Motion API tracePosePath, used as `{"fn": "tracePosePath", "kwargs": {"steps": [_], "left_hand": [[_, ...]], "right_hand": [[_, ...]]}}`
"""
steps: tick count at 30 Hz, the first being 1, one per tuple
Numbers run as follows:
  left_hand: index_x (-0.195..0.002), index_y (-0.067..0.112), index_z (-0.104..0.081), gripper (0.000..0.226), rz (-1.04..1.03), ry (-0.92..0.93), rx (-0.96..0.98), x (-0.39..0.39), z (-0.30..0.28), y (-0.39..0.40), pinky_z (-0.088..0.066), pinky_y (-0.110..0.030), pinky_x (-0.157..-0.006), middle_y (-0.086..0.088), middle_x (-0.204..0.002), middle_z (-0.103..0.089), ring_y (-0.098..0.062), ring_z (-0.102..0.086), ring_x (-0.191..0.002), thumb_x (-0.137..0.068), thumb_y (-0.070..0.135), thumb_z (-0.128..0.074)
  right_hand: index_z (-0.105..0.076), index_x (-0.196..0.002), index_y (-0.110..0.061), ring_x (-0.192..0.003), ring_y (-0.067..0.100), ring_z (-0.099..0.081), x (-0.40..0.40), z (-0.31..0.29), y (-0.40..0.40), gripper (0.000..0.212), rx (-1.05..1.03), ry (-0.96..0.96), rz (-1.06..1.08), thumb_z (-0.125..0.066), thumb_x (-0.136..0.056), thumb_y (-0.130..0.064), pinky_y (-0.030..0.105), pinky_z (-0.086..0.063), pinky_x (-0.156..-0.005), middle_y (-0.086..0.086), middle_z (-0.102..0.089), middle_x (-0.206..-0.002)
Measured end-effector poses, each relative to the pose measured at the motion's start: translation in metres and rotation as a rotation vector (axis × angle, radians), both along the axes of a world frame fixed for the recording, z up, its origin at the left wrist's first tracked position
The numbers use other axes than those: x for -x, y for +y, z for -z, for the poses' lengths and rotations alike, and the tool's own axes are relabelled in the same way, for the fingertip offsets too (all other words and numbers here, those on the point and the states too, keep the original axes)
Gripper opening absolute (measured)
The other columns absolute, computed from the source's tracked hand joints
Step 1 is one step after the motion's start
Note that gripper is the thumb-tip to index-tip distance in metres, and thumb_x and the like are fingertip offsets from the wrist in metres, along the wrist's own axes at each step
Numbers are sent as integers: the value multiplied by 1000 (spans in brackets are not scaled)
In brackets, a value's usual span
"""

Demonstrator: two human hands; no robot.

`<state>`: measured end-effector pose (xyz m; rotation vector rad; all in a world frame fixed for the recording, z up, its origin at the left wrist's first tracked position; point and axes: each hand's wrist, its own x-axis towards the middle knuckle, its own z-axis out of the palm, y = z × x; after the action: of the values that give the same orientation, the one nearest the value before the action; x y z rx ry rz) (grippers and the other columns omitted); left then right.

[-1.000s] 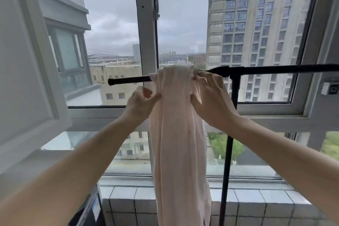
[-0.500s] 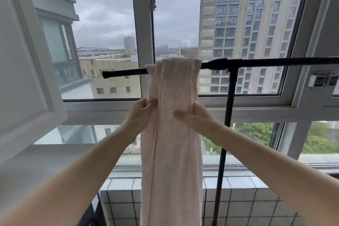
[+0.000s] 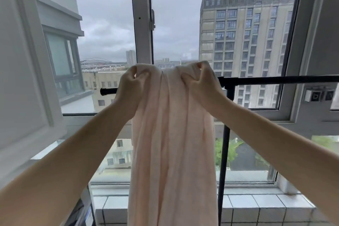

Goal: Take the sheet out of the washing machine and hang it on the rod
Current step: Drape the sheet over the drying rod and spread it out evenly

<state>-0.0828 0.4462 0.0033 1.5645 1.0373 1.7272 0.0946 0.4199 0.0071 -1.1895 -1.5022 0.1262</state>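
Two hands gripping soft, creased sheet (image 3: 172, 134)

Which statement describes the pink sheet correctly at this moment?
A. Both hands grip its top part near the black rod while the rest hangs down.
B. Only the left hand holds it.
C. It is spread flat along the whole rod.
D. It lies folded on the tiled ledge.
A: the left hand and the right hand each bunch the top of the sheet at the rod, and the cloth hangs down.

Pale pink sheet (image 3: 172, 134), plain, without pattern; black rod (image 3: 275, 79) on black stand pole (image 3: 224, 152); white window frame (image 3: 142, 24); white tiles (image 3: 256, 205) with dark joints; grey sky (image 3: 176, 14).
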Motion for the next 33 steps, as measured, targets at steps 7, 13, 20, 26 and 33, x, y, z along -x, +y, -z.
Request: {"fn": "tracePosePath", "kwargs": {"steps": [7, 13, 20, 26, 33], "left_hand": [[-118, 19, -56, 36, 161, -56, 46, -5, -44, 34, -53, -29, -59, -2, -98, -62, -18, -63, -78, -90, -4, -49], [-118, 27, -57, 40, 72, 156, 56, 5, -33, 44, -58, -41, -71, -8, -102, -64, -27, -67, -85, -89, 1, -56], [-89, 13, -70, 9, -53, 386, 91, -1, -13, 40, -52, -26, -49, -2, -79, -64, -13, -62, -70, -88, 7, -64], [-80, 4, -63, 24, -129, 246, 172, 1, 2, 37, -60, -41, -66, -13, -81, -62, -25, -64, -70, -93, 26, -62], [-103, 8, -66, 24, 85, 217, 387, -16, 15, 25, -57, -33, -74, -8, -96, -70, -22, -68, -87, -86, 24, -71]], "right_hand": [[-56, -122, 1, -82, 19, -52, -32, -82, 40, 35, 183, 350, -60, -58, -91, -15, 30, -47, -67, 13, -59, -104], [-67, -103, -10, -99, 19, -60, -69, -69, 52, 20, 45, -56, 227, -53, -89, -7, 23, -46, -86, 8, -67, -107], [-59, -119, -10, -99, 17, -50, -80, -54, 38, 34, 298, -470, 178, -58, -86, -17, 25, -40, -81, 10, -58, -124], [-39, -129, -10, -121, 36, -38, -83, -17, 16, 57, 118, -583, 492, -60, -87, -41, 46, -36, -96, 15, -41, -129], [-29, -131, -5, -122, 39, -42, -79, 16, 7, 78, 306, -296, 392, -63, -82, -55, 42, -38, -99, 21, -36, -131]]}}
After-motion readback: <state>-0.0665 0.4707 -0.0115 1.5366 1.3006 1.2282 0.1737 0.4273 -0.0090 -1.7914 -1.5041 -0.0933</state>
